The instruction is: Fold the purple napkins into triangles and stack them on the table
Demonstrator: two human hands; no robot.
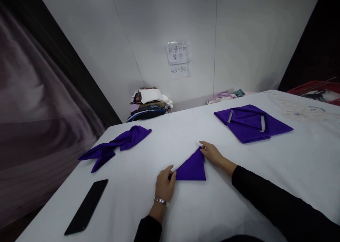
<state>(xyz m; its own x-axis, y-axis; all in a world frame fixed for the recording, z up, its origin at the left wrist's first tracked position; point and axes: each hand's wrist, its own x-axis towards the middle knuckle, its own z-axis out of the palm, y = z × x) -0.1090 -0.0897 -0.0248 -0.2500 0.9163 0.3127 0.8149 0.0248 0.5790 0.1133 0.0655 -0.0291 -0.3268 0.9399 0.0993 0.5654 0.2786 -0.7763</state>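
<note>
A purple napkin (193, 168), folded to a triangle, lies flat on the white-covered table in front of me. My left hand (165, 185), with a metal bracelet at the wrist, pinches its left corner between thumb and fingers. At the top corner, my right hand (211, 153) grips the cloth with thumb and fingertips. Both corners are partly hidden by my fingers. The lower right corner rests untouched on the table.
To the left lie a twisted purple napkin (126, 139) and a black phone-like slab (87, 207). Another folded purple napkin (252, 123) sits at the right back. Folded clothes (150, 104) are stacked behind the table (132, 192), below a handwritten sign (178, 53) on the wall.
</note>
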